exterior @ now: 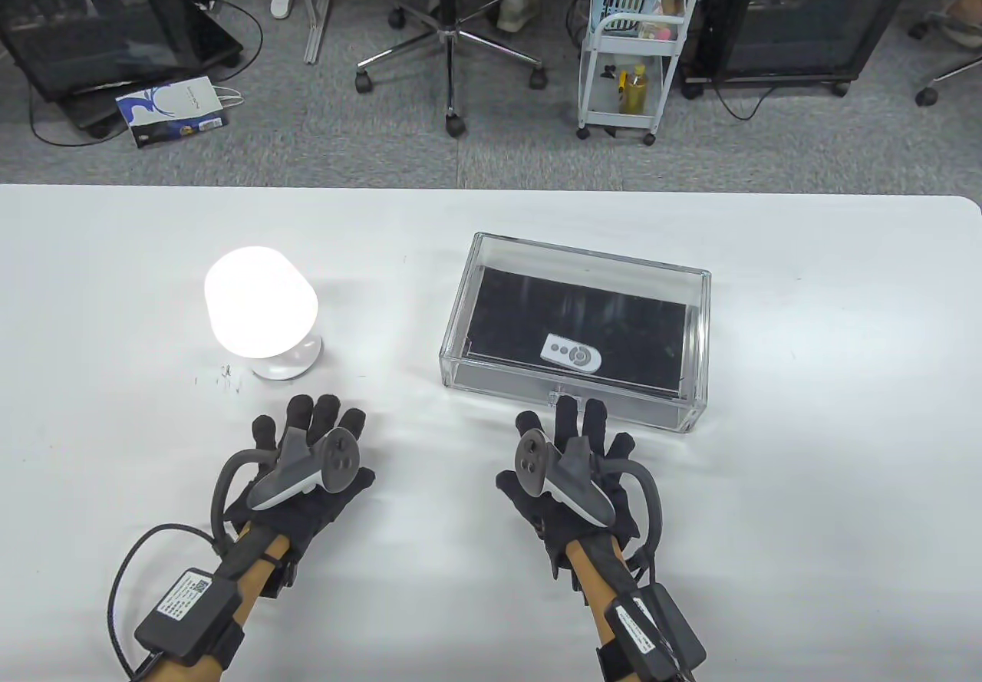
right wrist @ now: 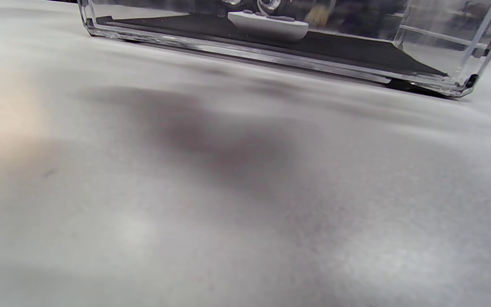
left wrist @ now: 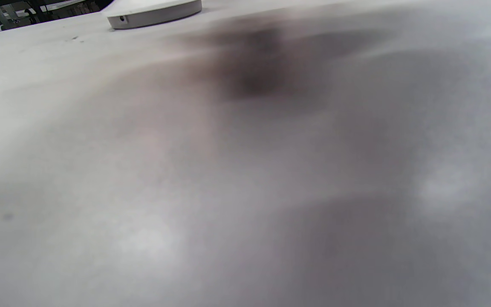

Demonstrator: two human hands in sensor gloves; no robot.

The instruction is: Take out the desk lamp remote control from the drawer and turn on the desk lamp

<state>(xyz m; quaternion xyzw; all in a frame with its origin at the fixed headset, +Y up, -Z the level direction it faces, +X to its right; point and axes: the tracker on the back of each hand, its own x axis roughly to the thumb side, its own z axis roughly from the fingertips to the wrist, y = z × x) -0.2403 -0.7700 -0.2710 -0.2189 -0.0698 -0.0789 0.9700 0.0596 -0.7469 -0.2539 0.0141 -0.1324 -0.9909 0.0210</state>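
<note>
A clear acrylic drawer box stands right of the table's middle, its drawer closed. The small white remote lies inside on a black liner; it also shows in the right wrist view behind the clear front wall. The white desk lamp stands to the left and is lit; its base shows in the left wrist view. My left hand rests flat on the table just below the lamp, holding nothing. My right hand rests flat just in front of the drawer's handle, fingers spread, holding nothing.
The white table has its far edge above the box. Beyond it on the floor stand an office chair, a white trolley and a paper bag.
</note>
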